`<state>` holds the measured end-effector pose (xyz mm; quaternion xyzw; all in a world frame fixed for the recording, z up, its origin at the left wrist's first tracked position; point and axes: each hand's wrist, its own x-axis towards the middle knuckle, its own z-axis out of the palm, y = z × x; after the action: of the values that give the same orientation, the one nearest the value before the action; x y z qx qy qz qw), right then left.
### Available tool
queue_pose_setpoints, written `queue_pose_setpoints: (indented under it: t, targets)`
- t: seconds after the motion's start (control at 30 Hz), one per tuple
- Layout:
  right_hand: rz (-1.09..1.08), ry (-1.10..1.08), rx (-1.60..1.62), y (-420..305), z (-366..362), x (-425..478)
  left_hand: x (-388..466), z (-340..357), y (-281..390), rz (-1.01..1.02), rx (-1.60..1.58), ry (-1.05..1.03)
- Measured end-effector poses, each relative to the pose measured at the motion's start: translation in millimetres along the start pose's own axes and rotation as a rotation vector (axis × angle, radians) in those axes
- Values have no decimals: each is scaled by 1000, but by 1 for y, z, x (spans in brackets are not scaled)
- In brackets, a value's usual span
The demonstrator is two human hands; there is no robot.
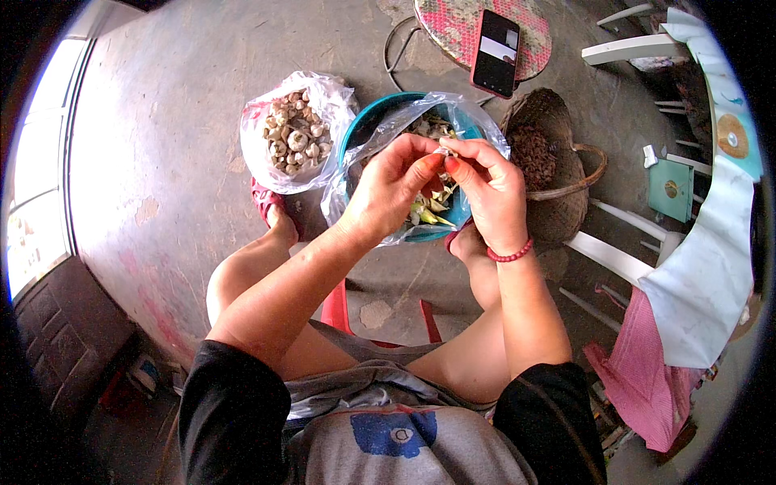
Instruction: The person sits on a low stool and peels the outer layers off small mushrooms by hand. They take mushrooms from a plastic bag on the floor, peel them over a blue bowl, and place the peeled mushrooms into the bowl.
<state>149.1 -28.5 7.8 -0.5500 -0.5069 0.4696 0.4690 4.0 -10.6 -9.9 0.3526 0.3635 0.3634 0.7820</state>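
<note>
My left hand point(394, 182) and my right hand point(488, 188) meet above a teal plastic basin point(357, 130), fingertips pinching one small pale piece of garlic point(445, 151) between them. Clear plastic film point(491, 130) lines part of the basin. In it lie pale green and yellowish cloves point(427, 215) and dry stems or skins point(430, 126), partly hidden by my hands. Left of the basin, a white plastic bag point(254, 139) stands open with many garlic bulbs point(297, 140) inside.
Right of the basin is a handled wicker basket point(564, 209) holding brown dry matter point(533, 157). A smartphone point(496, 54) rests on a round patterned stool point(445, 30) beyond it. White chair legs point(606, 254) and a pink cloth point(648, 376) stand at the right. My feet flank the basin.
</note>
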Motion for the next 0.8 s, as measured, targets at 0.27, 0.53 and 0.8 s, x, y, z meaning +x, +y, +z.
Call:
queue_pose_setpoints:
  t: [0.27,0.53,0.8]
  targets:
    - [242,9,361,-5,9,-10,-11,15,4,205,565,128]
    - [192,6,396,-2,18,-13,-13,14,-3,234,581,194]
    - [386,-113,704,-6,4,-9,-12,5,2,-35,132,30]
